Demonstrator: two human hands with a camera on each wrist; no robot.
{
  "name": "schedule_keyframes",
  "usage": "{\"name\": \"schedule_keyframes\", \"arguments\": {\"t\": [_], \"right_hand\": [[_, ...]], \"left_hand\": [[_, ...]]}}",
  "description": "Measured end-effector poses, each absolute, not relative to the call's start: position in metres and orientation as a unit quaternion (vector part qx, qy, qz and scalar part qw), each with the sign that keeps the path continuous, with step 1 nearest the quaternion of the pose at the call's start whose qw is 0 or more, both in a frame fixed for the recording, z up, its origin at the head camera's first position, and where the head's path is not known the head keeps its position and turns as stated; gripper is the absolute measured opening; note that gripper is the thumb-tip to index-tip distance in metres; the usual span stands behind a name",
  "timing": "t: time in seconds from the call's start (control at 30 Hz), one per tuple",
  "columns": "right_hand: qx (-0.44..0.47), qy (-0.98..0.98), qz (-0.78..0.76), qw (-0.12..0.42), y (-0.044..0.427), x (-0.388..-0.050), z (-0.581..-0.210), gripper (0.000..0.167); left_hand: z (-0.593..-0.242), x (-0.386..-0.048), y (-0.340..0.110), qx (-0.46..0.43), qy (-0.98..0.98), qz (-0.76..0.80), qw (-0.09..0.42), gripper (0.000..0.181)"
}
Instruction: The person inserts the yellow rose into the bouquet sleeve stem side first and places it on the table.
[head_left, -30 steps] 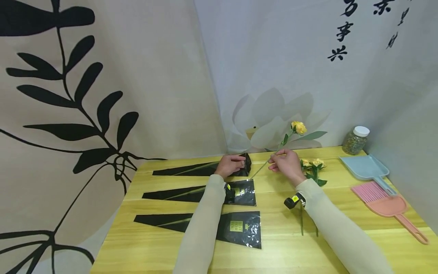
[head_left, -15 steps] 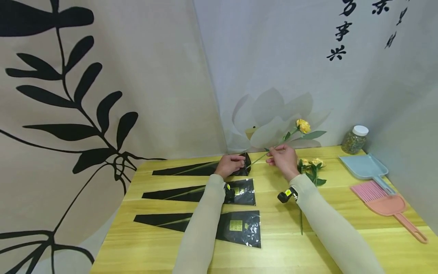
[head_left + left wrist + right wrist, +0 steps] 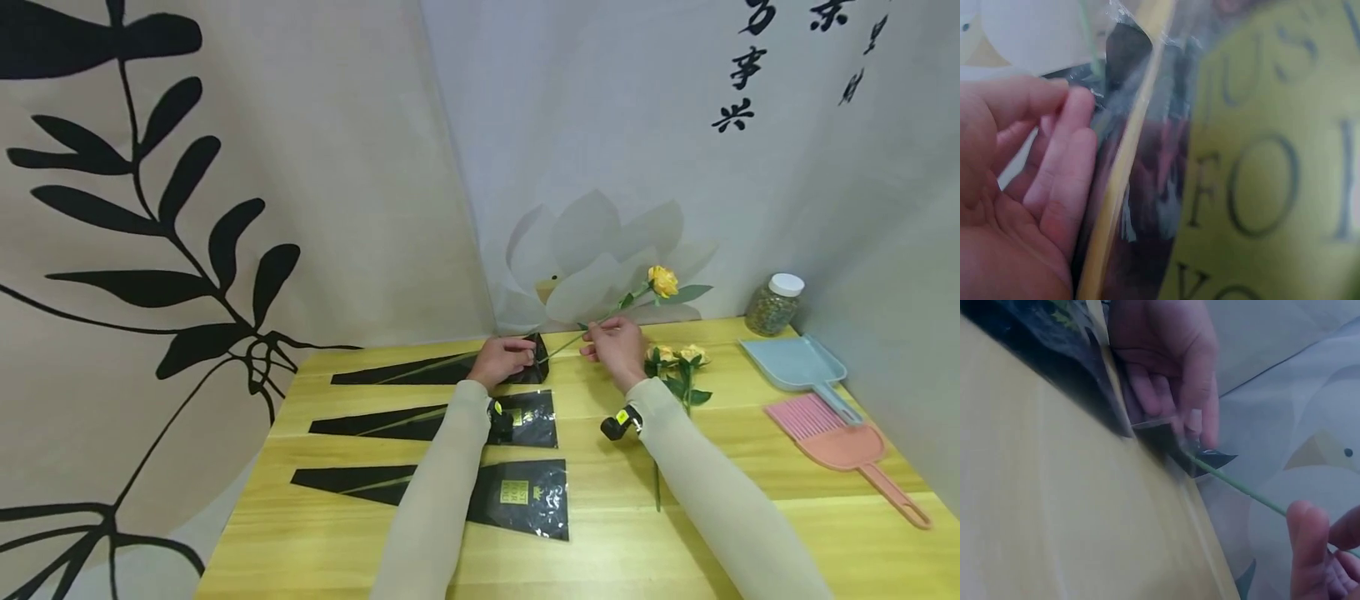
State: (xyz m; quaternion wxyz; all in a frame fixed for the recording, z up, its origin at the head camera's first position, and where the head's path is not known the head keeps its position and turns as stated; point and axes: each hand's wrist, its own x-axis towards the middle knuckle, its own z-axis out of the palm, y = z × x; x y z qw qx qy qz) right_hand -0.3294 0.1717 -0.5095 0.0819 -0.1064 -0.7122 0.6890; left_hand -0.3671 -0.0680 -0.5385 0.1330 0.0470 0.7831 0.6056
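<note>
My left hand (image 3: 504,362) pinches the mouth edge of the farthest black flower sleeve (image 3: 405,372) between thumb and fingers. In the right wrist view the mouth of this sleeve gapes. My right hand (image 3: 617,352) pinches the green stem (image 3: 1247,489) of a yellow rose (image 3: 663,282), its bloom up to the right. The stem slants down left, and its lower end is inside the sleeve's mouth. Two more black sleeves lie nearer: a middle one (image 3: 536,417) and a front one (image 3: 551,500) with a gold label. The left wrist view shows a sleeve's lettering close up.
Right of my right hand lie more yellow roses (image 3: 692,356) with leaves, partly hidden by my sleeve. Along the table's right side are a white-lidded jar (image 3: 774,308), a blue dustpan (image 3: 791,362) and a pink brush (image 3: 843,446). A printed cloth hangs behind the table (image 3: 247,533).
My right hand has moved slightly left, bringing the rose's stem end from in front of the sleeve into its mouth. My left hand keeps its place at the sleeve edge.
</note>
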Motion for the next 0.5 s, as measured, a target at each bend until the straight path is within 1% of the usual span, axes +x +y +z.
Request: {"name": "schedule_keyframes", "arguments": {"t": [0.2,0.33,0.5], "right_hand": [[-0.114,-0.713,0.689,0.071,0.168,-0.33,-0.512,0.016],[-0.117,-0.717,0.683,0.075,0.166,-0.328,-0.512,0.016],[-0.116,-0.722,0.677,0.08,0.164,-0.329,-0.515,0.017]], "left_hand": [[-0.534,-0.366,-0.066,0.045,0.788,0.597,0.144,0.024],[-0.529,-0.364,-0.063,0.059,0.792,0.589,0.15,0.024],[-0.522,-0.364,-0.058,0.049,0.809,0.567,0.15,0.022]]}}
